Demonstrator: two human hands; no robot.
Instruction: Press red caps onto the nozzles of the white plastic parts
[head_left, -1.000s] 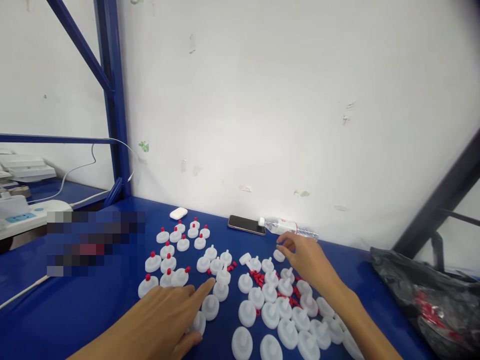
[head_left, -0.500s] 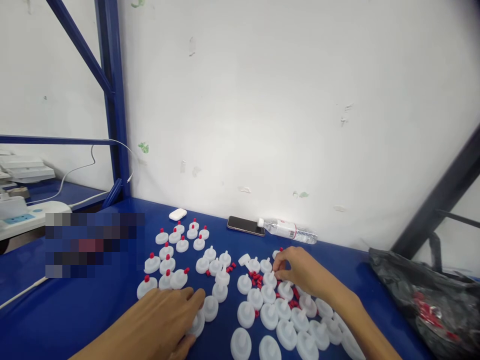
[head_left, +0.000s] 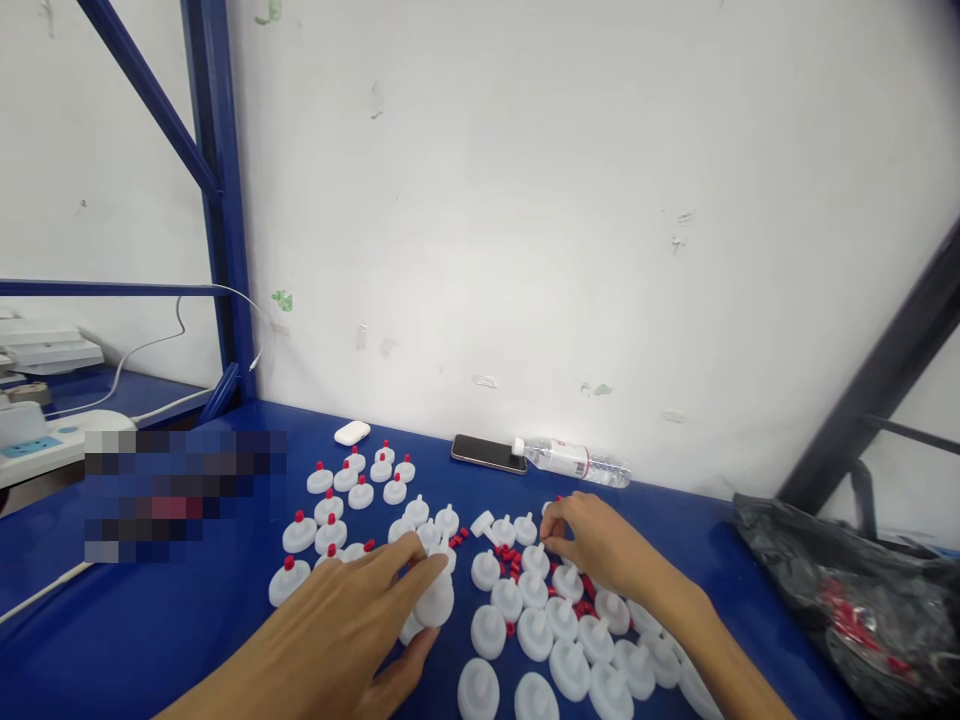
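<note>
The left hand (head_left: 352,620) pinches one white plastic cap (head_left: 435,600) just above the blue tabletop (head_left: 150,640), the right hand (head_left: 600,545) has its grip pressed on a small red plug (head_left: 559,500), which may slip and roll among the loose caps.

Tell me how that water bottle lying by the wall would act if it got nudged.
The water bottle lies on its side on the blue table, so it would probably roll. It looks like thin clear plastic, likely light and easily dented. The phone at its cap end might block it.
</note>
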